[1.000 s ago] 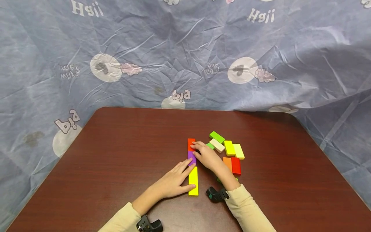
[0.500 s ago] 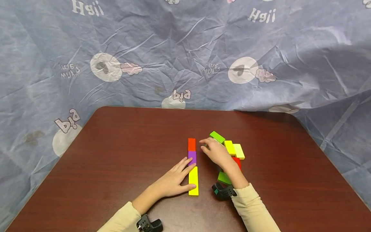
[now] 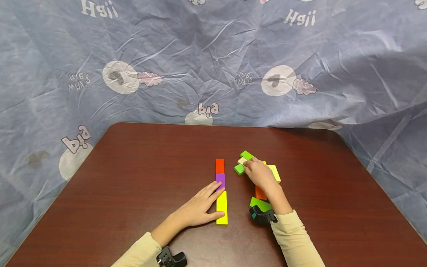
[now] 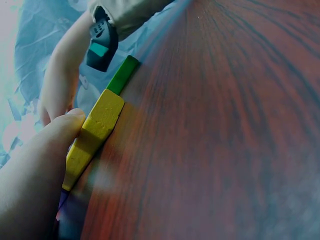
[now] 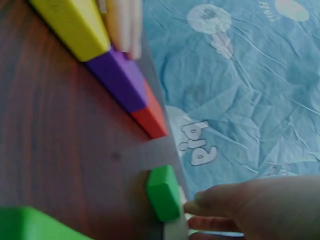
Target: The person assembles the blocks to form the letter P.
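Observation:
On the table a red block (image 3: 219, 165), a purple block (image 3: 220, 179) and a yellow length (image 3: 222, 202) lie end to end in one straight row. My left hand (image 3: 197, 209) rests along its left side, fingertips on the purple and yellow parts and thumb on the near yellow end. To the right, my right hand (image 3: 261, 174) reaches down over a cream block (image 3: 242, 161) and pinches it; its thumb and the block's far side are mostly hidden. Beside the cream block lies a green block (image 5: 164, 195), near the fingertips.
Another green block (image 3: 246, 154) lies behind the cream one. A pale yellow block (image 3: 274, 172), an orange-red block (image 3: 261, 193) and a further green block (image 3: 258, 203) lie around the right forearm. A patterned sheet (image 3: 207, 66) hangs behind the table (image 3: 160, 155).
My right hand has left the red and purple blocks and moved right to the cream block, which has shifted slightly left. My left hand has stayed on the row.

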Demonstrator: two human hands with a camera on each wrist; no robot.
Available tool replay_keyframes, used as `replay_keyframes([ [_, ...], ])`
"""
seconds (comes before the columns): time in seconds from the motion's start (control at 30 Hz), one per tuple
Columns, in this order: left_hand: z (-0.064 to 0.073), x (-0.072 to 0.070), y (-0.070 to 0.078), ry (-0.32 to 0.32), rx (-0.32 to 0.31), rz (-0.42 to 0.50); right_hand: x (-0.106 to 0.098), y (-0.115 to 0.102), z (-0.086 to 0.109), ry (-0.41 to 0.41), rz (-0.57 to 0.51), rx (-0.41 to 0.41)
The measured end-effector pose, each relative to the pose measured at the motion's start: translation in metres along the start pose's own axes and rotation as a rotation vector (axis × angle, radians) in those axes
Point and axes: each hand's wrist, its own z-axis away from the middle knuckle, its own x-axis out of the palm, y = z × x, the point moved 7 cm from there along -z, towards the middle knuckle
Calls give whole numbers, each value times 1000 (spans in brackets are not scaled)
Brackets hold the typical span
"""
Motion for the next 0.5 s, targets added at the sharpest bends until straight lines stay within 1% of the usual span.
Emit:
replay_keyframes([
  [0.07, 0, 0, 0, 0, 2, -1, 5, -2, -2, 3, -17, -17],
  [0.23, 0, 1, 0, -1, -1, 5, 18, -11, -5, -27, -44, -59],
  [0.3, 0, 1, -1, -3, -4, 13, 20, -14, -5, -10, -28, -58],
  [0.4, 0, 1, -1, -7, -4, 25, 20, -17, -5, 30, 12, -36],
  [0.5, 0, 0, -2, -13, -7, 34, 23, -21, -5, 45, 47, -27],
])
